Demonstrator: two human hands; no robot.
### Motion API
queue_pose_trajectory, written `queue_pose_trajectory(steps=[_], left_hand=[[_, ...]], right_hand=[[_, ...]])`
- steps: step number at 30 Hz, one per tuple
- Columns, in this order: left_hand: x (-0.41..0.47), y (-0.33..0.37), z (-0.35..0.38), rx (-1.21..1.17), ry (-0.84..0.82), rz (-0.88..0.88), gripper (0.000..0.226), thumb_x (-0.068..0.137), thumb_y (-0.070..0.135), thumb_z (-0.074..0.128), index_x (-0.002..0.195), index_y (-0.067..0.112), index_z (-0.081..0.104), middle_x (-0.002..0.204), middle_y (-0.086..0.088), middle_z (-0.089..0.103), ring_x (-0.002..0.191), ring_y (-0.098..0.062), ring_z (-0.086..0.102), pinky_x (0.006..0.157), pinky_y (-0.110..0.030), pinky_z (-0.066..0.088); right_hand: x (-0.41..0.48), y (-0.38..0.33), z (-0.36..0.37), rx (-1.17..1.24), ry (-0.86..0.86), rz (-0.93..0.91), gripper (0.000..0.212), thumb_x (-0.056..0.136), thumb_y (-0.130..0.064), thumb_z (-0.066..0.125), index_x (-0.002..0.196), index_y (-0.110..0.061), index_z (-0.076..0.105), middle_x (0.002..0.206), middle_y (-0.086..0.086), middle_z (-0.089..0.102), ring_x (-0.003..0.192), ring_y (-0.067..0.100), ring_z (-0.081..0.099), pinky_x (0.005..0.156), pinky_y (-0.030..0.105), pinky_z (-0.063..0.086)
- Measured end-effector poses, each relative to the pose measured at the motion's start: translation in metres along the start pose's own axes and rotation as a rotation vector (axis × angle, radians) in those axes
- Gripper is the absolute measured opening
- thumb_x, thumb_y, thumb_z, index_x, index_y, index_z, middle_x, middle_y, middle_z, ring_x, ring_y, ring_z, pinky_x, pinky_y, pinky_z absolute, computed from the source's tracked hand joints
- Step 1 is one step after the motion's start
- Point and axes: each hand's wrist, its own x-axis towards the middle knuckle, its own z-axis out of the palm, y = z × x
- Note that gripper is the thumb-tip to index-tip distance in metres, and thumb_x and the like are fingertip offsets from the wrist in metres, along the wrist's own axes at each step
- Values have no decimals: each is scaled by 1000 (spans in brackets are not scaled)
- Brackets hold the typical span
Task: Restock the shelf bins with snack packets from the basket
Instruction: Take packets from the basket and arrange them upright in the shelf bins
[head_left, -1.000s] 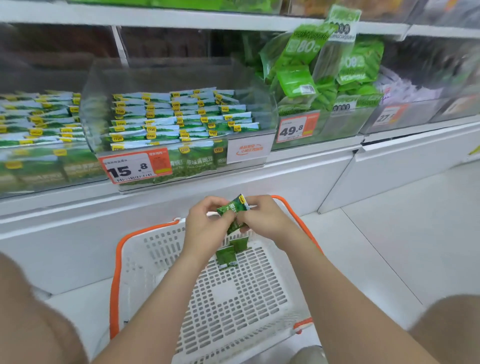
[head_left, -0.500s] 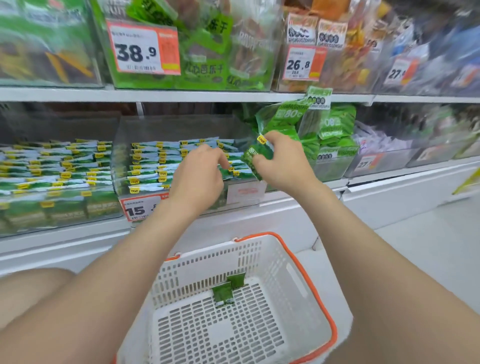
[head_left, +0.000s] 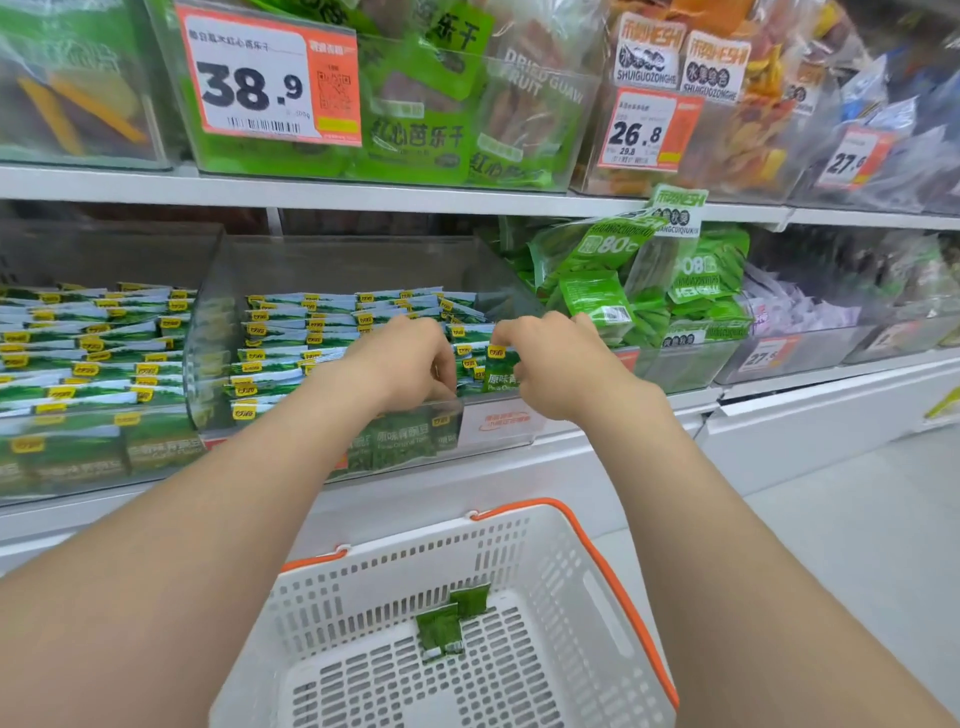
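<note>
White shelving (head_left: 467, 195) ran along the aisle in two tiers, its upper board a plain pale strip under even, soft light. Beneath the lower tier a white base panel (head_left: 831, 436) dropped to a pale grey floor (head_left: 857, 545) that showed on the right.

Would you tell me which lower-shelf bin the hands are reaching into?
The middle bin, left of the bin of bigger green bags: the left hand reaches over its front edge, and the right hand pinches a packet there.
</note>
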Motion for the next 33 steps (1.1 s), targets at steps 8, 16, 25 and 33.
queue_pose_trajectory(steps=[8,16,25,33], left_hand=[[14,6,3,55,14,-24,26,78,10,85,70,28,69,76,11,68,82,-20,69,80,-45,62],[9,2,-8,11,-50,19,21,85,6,77,82,27,76,78,9,73,82,-11,68,79,-35,59],[-18,14,-13,-47,130,9,35,88,4,49,87,31,72,83,8,65,81,-17,61,77,-40,56],[-58,43,-9,21,-10,106,7,81,27,69,77,29,75,57,18,64,66,-1,61,70,-28,57]], right_hand=[[16,-9,-9,-25,-29,70,32,88,-4,69,114,-21,66,110,9,61,98,33,55,81,35,32],[22,-21,-10,14,-155,49,35,90,6,59,119,-11,65,123,16,54,105,41,62,80,41,47],[11,-16,-7,134,-151,93,41,86,12,56,119,-11,65,109,13,53,90,35,52,78,41,50],[-53,-21,-11,173,3,219,22,86,-19,59,106,-17,69,95,10,55,93,37,63,69,35,43]])
